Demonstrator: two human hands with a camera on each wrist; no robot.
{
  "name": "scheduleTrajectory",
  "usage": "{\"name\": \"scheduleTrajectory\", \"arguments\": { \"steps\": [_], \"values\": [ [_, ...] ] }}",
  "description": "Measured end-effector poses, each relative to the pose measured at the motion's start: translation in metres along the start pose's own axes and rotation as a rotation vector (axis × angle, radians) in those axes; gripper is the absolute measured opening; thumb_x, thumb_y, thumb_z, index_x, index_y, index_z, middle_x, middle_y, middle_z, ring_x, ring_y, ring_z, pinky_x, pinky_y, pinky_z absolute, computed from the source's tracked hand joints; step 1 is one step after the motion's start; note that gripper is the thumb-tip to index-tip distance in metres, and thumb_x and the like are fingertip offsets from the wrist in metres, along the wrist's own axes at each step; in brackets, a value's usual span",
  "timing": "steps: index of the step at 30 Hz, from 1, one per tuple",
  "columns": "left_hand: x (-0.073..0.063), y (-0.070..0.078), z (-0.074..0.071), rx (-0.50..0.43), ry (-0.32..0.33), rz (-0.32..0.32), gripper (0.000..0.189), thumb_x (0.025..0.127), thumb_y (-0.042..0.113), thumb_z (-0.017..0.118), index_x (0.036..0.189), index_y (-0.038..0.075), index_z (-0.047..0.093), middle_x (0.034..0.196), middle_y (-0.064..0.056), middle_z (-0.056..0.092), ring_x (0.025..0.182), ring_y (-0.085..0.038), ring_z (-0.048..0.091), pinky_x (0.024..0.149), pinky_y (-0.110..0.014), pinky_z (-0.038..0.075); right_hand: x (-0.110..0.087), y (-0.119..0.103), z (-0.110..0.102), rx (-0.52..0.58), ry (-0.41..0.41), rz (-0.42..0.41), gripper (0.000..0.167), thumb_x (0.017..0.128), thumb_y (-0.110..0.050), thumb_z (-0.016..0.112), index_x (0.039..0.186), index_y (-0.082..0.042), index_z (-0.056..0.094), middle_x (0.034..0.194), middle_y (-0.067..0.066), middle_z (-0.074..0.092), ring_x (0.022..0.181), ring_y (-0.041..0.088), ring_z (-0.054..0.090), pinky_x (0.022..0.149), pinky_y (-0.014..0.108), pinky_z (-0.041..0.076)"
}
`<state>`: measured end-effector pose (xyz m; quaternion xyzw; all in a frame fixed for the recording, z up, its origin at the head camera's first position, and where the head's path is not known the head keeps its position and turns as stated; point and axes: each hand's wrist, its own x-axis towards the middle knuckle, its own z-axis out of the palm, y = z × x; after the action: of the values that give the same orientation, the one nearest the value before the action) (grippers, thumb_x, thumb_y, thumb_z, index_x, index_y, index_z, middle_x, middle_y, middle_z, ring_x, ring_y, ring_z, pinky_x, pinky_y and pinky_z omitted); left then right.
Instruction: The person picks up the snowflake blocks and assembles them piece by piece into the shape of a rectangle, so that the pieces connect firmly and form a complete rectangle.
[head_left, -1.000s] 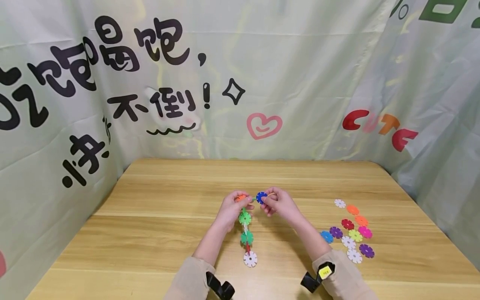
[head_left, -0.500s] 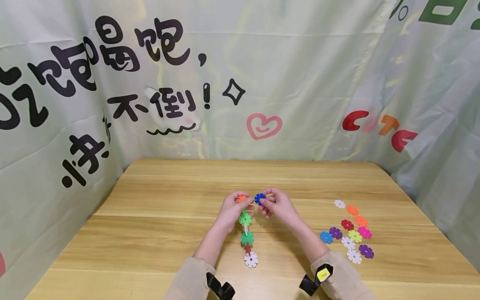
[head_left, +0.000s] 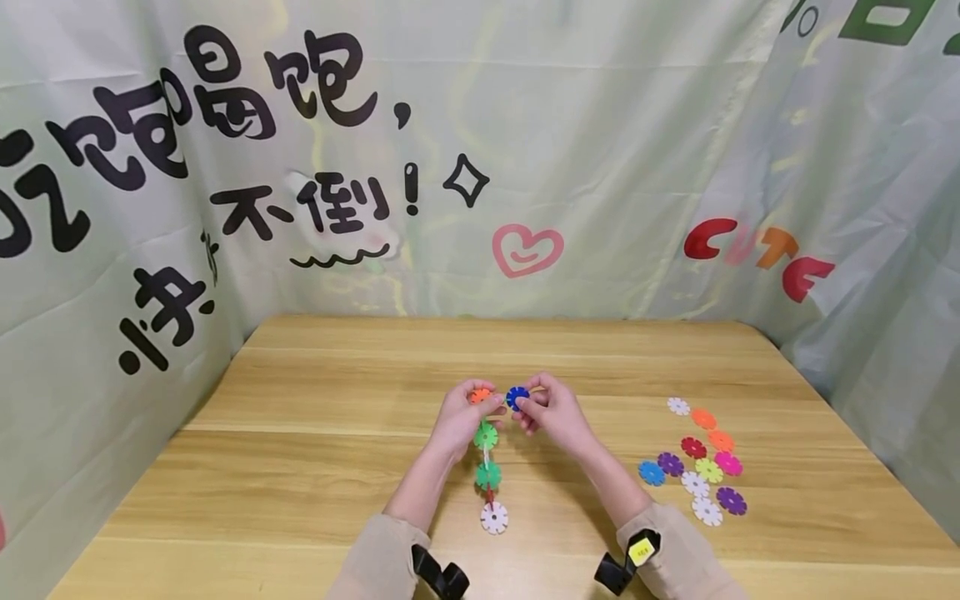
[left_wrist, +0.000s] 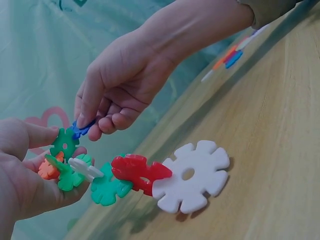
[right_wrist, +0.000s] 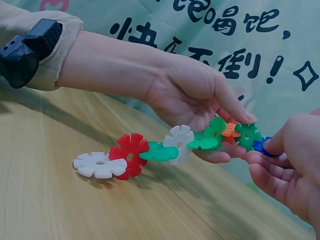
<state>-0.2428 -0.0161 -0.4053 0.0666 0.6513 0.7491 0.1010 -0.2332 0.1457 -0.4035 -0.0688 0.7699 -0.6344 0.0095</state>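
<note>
My left hand (head_left: 456, 417) holds a chain of notched plastic snowflake discs by its far end, thumb on a green disc (left_wrist: 65, 143). An orange disc (head_left: 480, 397) sits by the fingers. From there the chain runs toward me through green, white, teal (right_wrist: 159, 151) and red (right_wrist: 131, 156) discs to a white disc (head_left: 494, 517) low over the table. Between right thumb and fingers, my right hand (head_left: 557, 412) pinches a dark blue disc (head_left: 517, 398). In the left wrist view its edge meets the rim of the green disc.
On the wooden table (head_left: 315, 467), loose discs lie scattered at the right, among them a blue disc (head_left: 652, 473), a yellow-green disc (head_left: 708, 470) and a pink disc (head_left: 728, 463). A printed curtain (head_left: 600, 167) stands behind the table and along its sides.
My right hand has moved slightly left, bringing the blue disc closer to the left hand's end of the chain. The left hand keeps its hold with little movement.
</note>
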Motion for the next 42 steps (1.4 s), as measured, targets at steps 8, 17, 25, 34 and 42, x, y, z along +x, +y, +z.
{"name": "scheduleTrajectory", "arguments": {
  "steps": [8,17,25,34,42],
  "values": [
    [-0.002,0.003,0.000,-0.006,0.000,0.003,0.032,0.087,0.000,0.059,0.114,-0.014,0.047,0.098,-0.020,0.060,0.091,-0.038,0.062,0.076,-0.043,0.054,0.000,-0.001,0.003,0.045,0.003,0.018,0.014,0.089,0.007,0.053,0.102,0.006,0.048,0.069,0.013,0.063,0.056,0.021,0.059,0.050,0.027,0.052],
    [-0.001,0.002,-0.002,0.006,-0.026,0.013,0.032,0.088,0.000,0.059,0.114,-0.014,0.047,0.100,-0.020,0.059,0.087,-0.029,0.063,0.077,-0.044,0.053,0.000,0.000,0.005,0.036,0.011,0.017,0.016,0.089,0.006,0.054,0.104,0.006,0.048,0.070,0.013,0.063,0.058,0.025,0.060,0.051,0.028,0.053],
    [-0.001,0.001,-0.004,0.001,-0.089,0.017,0.032,0.086,0.000,0.061,0.115,-0.012,0.051,0.097,-0.016,0.061,0.077,-0.030,0.063,0.075,-0.047,0.053,-0.001,0.000,0.006,0.043,-0.004,0.029,0.017,0.088,0.005,0.055,0.104,0.007,0.049,0.072,0.021,0.063,0.055,0.021,0.059,0.050,0.028,0.052],
    [-0.002,0.000,-0.003,0.001,-0.110,0.033,0.025,0.087,0.000,0.060,0.109,-0.012,0.056,0.095,-0.013,0.061,0.077,-0.017,0.062,0.078,-0.050,0.052,-0.001,0.002,0.002,-0.065,-0.006,0.004,0.017,0.089,-0.002,0.057,0.105,0.005,0.053,0.075,0.017,0.064,0.063,0.022,0.061,0.056,0.034,0.054],
    [-0.002,0.001,-0.001,0.002,-0.099,0.026,0.023,0.086,-0.002,0.059,0.107,-0.011,0.056,0.091,-0.012,0.063,0.080,-0.022,0.062,0.077,-0.048,0.053,-0.002,0.010,-0.017,-0.017,-0.043,-0.089,0.022,0.089,-0.012,0.060,0.103,0.005,0.056,0.075,0.012,0.064,0.065,0.025,0.060,0.051,0.032,0.052]
  ]
}}
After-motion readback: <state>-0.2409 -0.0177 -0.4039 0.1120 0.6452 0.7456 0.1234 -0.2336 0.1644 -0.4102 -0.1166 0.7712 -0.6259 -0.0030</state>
